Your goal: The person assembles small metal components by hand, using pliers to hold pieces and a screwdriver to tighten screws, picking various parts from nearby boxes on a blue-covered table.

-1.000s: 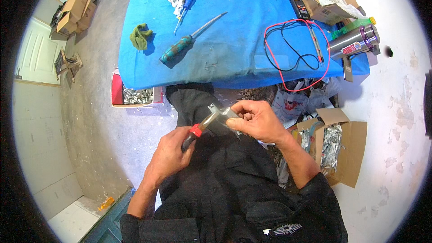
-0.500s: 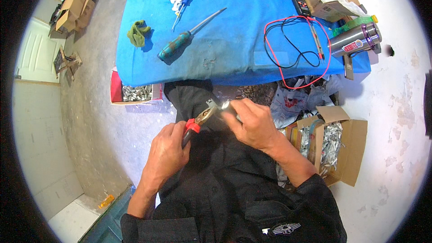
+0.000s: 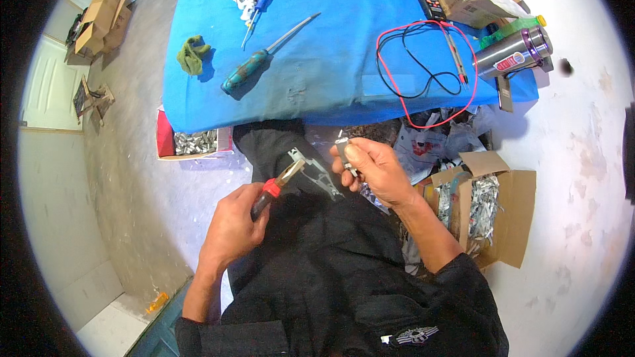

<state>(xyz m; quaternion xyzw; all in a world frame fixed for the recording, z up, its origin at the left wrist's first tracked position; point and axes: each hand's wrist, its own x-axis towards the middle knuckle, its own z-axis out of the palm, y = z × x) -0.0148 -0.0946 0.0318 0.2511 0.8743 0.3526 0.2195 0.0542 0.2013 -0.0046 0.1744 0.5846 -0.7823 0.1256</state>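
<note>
Pliers (image 3: 276, 188) sit in my left hand (image 3: 231, 228), red-and-black handles wrapped in my curled fingers, which are clamped around them; the long axis of the tool runs from my palm up and to the right, its metal nose ending over my dark lap, close to a pale metal bracket (image 3: 316, 173) that lies across my trouser leg; whether the nose touches that bracket I cannot tell. My right hand (image 3: 374, 172) lies just right of the nose, at about the same height, apart from it by a small gap; its fingers are pinched together on a small grey metal piece (image 3: 342, 150), which stands roughly upright above my knuckles; so that piece is up and to the right of the pliers' tip, and the right hand alone has it. Both forearms come in from the lower edge, elbows bent, wrists turned inward toward each other over my lap. Beside my right knee an open cardboard box (image 3: 509, 211) holds shiny metal scrap; by my left a red-sided tray (image 3: 167, 140) holds more. Farther off, the desk (image 3: 331, 73) under its blue cloth carries a teal-handled screwdriver (image 3: 264, 56), a green rag (image 3: 192, 54), red and black test leads (image 3: 423, 66), and a steel flask (image 3: 512, 53) on its side.
</note>
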